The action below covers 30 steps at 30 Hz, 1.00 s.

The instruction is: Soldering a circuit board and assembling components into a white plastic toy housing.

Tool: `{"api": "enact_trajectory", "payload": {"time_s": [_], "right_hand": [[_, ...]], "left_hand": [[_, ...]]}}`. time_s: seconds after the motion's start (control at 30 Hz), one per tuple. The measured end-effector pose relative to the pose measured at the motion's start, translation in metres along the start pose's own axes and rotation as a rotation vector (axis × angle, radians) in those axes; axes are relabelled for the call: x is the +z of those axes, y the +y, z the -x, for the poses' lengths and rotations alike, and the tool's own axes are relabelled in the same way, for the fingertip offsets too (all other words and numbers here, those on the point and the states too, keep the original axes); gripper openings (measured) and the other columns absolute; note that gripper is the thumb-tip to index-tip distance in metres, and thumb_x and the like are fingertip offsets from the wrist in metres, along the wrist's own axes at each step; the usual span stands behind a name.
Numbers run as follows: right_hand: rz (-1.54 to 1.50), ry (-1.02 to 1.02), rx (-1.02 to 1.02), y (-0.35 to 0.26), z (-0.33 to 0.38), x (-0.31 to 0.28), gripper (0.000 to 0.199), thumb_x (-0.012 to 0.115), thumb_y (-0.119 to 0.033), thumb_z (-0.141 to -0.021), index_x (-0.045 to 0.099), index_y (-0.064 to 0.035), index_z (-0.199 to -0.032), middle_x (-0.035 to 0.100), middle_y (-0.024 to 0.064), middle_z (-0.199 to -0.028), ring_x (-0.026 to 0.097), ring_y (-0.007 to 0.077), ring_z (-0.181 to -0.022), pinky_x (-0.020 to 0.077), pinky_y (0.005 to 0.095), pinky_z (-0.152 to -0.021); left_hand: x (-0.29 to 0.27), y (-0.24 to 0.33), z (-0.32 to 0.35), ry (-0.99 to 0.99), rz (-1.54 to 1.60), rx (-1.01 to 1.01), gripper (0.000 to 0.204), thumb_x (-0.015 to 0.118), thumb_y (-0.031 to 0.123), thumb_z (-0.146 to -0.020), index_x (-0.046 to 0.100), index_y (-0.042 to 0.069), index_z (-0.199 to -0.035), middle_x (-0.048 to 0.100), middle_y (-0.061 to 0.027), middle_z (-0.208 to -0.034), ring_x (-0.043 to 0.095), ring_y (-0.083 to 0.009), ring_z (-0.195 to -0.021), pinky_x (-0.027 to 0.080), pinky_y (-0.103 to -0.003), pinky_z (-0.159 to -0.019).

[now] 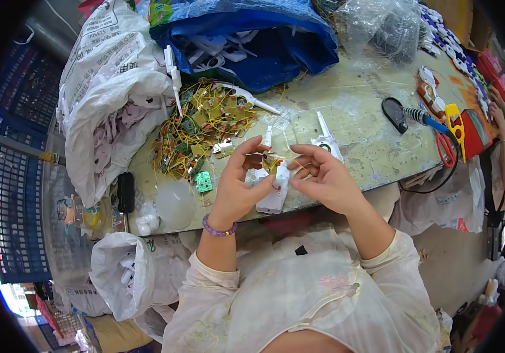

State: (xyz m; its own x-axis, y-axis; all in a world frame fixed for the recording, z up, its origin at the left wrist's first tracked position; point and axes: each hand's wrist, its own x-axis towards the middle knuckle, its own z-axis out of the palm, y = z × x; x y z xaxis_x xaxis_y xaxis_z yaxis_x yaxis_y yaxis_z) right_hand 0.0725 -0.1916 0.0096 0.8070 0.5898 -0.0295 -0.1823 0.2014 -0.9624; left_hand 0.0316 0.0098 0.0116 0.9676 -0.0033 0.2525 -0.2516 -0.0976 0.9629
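Between the thumb and fingers of my left hand (235, 183) is a small circuit board (271, 162) with thin yellow wires. My right hand (328, 181) is curled beside it, its fingers closed at a yellow wire (291, 157) that runs from the board. Directly below both hands lies a white plastic housing (272, 200), partly covered by my fingers. A second white housing (326, 143) with a long narrow handle rests just beyond my right hand. Left of my left hand, a bare green circuit board (203, 182) lies flat on the table.
A tangled heap of wired boards (190, 132) covers the table's left part. Behind it stand a white sack (108, 88) and a blue bag (246, 53) of white parts. A soldering iron (420, 115), yellow-handled tool (455, 130) and red scissors (445, 147) lie at right.
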Motion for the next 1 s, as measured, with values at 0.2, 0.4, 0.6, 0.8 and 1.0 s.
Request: {"api": "enact_trajectory", "payload": {"time_s": [0.2, 0.4, 0.6, 0.8, 1.0], "right_hand": [[0.247, 0.155, -0.071, -0.025, 0.003, 0.011, 0.043, 0.069, -0.004, -0.082, 0.055, -0.0034, -0.122, 0.061, -0.0003, -0.087, 0.055, 0.0048, -0.076, 0.0443, 0.0194, -0.067], [0.600, 0.089, -0.188, -0.048, -0.005, 0.016, 0.026, 0.071, -0.005, -0.081, 0.065, -0.0021, -0.106, 0.060, -0.0002, -0.081, 0.053, 0.0040, -0.072, 0.0424, 0.0197, -0.061], [0.421, 0.131, -0.142, -0.059, -0.004, 0.017, 0.012, 0.069, -0.004, -0.081, 0.068, 0.0004, -0.093, 0.062, 0.0004, -0.078, 0.053, 0.0052, -0.069, 0.0429, 0.0207, -0.061], [0.511, 0.110, -0.253, -0.059, -0.004, 0.011, 0.011, 0.067, -0.003, -0.082, 0.067, 0.0007, -0.092, 0.065, 0.0033, -0.081, 0.057, 0.0094, -0.070, 0.0453, 0.0234, -0.062], [0.781, 0.053, -0.565, -0.050, -0.011, 0.016, 0.013, 0.065, 0.000, -0.082, 0.066, -0.0014, -0.095, 0.066, 0.0090, -0.084, 0.061, 0.0177, -0.070, 0.0487, 0.0273, -0.062]], "left_hand": [[-0.002, 0.002, 0.006, -0.015, -0.092, 0.039, 0.063, 0.068, 0.001, -0.073, 0.046, 0.005, -0.131, 0.054, -0.0080, -0.119, 0.055, -0.0156, -0.101, 0.044, -0.030, -0.091], [0.003, 0.017, 0.005, -0.104, -0.293, 0.112, 0.061, 0.068, 0.002, -0.071, 0.049, 0.003, -0.129, 0.054, -0.0100, -0.113, 0.056, -0.0214, -0.100, 0.044, -0.031, -0.090], [-0.001, 0.020, 0.005, -0.075, -0.369, 0.146, 0.051, 0.066, 0.004, -0.073, 0.057, 0.007, -0.122, 0.051, -0.0097, -0.108, 0.052, -0.0215, -0.099, 0.043, -0.031, -0.089], [-0.002, 0.016, 0.003, -0.047, -0.370, 0.091, 0.050, 0.067, 0.005, -0.072, 0.058, 0.007, -0.121, 0.050, -0.0105, -0.110, 0.053, -0.0234, -0.100, 0.042, -0.032, -0.091], [-0.003, 0.021, -0.003, 0.029, -0.500, 0.206, 0.050, 0.070, 0.008, -0.072, 0.059, 0.009, -0.121, 0.047, -0.0152, -0.130, 0.049, -0.0270, -0.117, 0.040, -0.037, -0.097]]}}
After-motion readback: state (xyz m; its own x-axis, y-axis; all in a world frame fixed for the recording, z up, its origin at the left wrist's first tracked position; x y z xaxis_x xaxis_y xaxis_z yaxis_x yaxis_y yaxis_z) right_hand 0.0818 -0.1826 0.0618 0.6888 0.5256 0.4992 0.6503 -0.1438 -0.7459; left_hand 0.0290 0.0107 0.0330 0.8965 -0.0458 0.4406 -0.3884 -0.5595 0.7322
